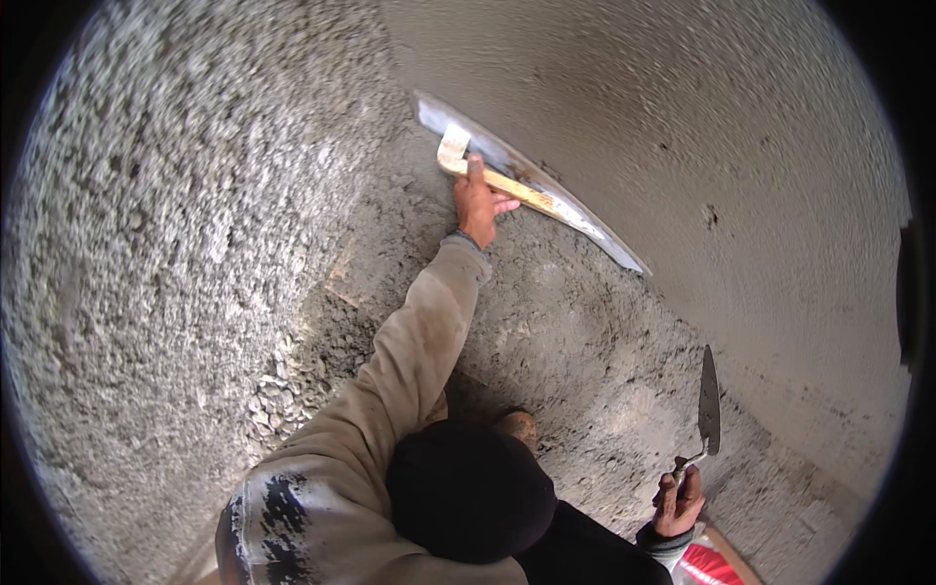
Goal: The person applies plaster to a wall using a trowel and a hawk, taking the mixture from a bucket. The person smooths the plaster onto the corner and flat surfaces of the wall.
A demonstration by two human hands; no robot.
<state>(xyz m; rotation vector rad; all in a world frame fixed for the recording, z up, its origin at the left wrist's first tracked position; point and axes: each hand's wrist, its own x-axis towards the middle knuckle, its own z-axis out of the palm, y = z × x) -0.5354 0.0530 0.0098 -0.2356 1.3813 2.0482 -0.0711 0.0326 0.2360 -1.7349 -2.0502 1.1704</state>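
Note:
My left hand (476,203) is closed round the yellowish handle of a long plastering trowel (580,219). Its pale metal blade lies along the foot of the grey plastered wall (682,127), slanting from upper left to lower right. At the lower right, my right hand (680,504) grips a small pointed trowel (710,405) by the handle. That blade is dark, narrow and points away from me, held apart from the wall. Part of the right hand's grip is hidden by its own fingers.
A rough, pebbly grey wall (195,175) fills the left side. Mortar-strewn ground (556,322) lies between the walls, with loose lumps (273,400) near the left wall. A brown shoe (517,426) shows beside a black rounded shape (468,492). Something red and white (707,565) sits beneath my right wrist.

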